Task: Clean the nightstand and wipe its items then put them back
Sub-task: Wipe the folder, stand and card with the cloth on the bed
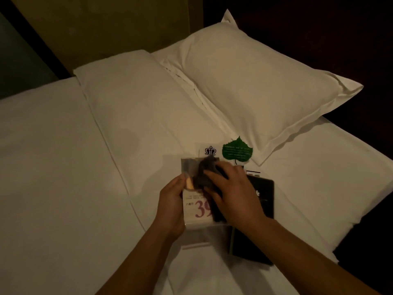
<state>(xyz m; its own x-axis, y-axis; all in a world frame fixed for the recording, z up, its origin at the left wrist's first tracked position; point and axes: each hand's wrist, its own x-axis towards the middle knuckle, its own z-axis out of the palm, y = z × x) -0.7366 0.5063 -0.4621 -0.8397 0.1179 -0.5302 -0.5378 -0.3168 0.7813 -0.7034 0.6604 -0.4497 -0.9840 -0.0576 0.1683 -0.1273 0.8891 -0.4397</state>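
Over the bed I hold a clear acrylic sign stand [196, 209] with a card printed "39". My left hand [173, 206] grips its left edge, thumb on the front. Pressed flat on its face, my right hand [232, 193] holds a dark grey cloth [207, 170] against the upper part. On the sheet lie a green leaf-shaped card [236, 151], a white card with a crown logo [209, 150] and a black folder [260, 211], partly hidden under my right forearm. The nightstand is not in view.
Two white pillows [251, 81] lie at the head of the white bed [53, 167]. A dark headboard and wall run along the top. Dark floor shows beyond the bed's right edge [365, 241].
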